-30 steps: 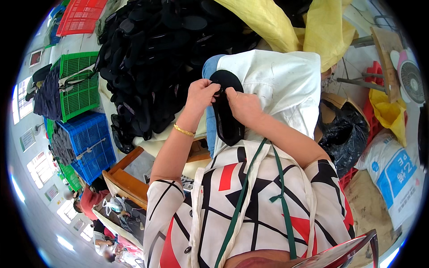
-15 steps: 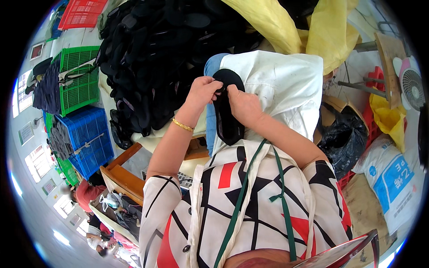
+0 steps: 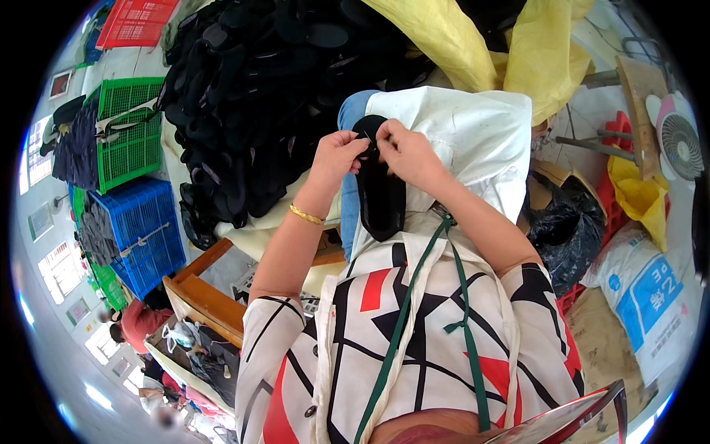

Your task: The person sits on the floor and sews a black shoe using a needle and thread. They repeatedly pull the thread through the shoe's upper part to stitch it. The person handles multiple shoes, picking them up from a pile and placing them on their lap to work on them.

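- A black shoe sole [image 3: 381, 194] is gripped at its top end, at about 12 o'clock of the lap, over a white cloth [image 3: 466, 140].
- The left hand [image 3: 339, 154] is closed on it, fingers pinched.
- The right hand [image 3: 409, 152] is pinched shut likewise, touching the left.
- A heap of black soles [image 3: 251, 96] is seen at 10 o'clock.

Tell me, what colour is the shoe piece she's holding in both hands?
Black. The shoe piece shows best in the head view, against the white cloth.

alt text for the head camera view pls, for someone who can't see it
Seen from above, a person's left hand and right hand pinch the top of a black shoe piece over a white cloth on their lap. A heap of black pieces lies ahead.
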`<action>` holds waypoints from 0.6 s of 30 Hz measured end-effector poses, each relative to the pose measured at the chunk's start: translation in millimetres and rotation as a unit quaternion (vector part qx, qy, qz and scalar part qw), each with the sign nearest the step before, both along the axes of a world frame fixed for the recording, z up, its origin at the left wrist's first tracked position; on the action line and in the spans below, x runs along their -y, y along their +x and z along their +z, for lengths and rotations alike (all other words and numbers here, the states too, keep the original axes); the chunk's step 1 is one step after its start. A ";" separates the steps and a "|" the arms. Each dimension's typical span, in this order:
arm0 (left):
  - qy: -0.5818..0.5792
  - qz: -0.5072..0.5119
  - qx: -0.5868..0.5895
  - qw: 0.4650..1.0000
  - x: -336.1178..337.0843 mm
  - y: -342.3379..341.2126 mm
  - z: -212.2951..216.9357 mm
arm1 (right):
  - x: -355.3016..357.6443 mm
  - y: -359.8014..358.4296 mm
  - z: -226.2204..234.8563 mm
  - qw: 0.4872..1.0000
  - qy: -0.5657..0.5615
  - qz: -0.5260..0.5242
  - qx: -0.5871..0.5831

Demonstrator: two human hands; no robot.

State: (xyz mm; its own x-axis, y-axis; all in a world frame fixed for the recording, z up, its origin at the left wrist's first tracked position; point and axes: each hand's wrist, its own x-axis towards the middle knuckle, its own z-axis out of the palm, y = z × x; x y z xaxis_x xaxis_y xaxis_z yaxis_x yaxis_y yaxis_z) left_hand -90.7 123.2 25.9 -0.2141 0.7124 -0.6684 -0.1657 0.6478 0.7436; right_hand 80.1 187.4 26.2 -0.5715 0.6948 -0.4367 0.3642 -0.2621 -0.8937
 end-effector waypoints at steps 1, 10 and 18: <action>0.004 -0.001 -0.002 1.000 0.5 0.3 -0.2 | 0.0 -0.1 -6.6 0.994 0.107 -0.015 -0.004; 0.034 -0.003 -0.018 0.999 1.0 4.0 -4.5 | -16.5 -29.1 -24.0 0.983 0.037 -0.157 -0.085; 0.055 -0.003 -0.041 0.998 4.7 4.2 -9.9 | -36.1 39.0 -12.1 0.954 -0.230 -0.134 -0.134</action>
State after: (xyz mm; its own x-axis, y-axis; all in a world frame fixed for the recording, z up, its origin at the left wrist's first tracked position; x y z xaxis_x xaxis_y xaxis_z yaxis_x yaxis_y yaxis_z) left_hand -86.5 118.5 16.0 -0.2607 0.7816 -0.5667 -0.0985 0.5624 0.8210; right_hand 119.1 223.5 14.2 -0.5343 0.6012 -0.5941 0.0032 -0.7014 -0.7127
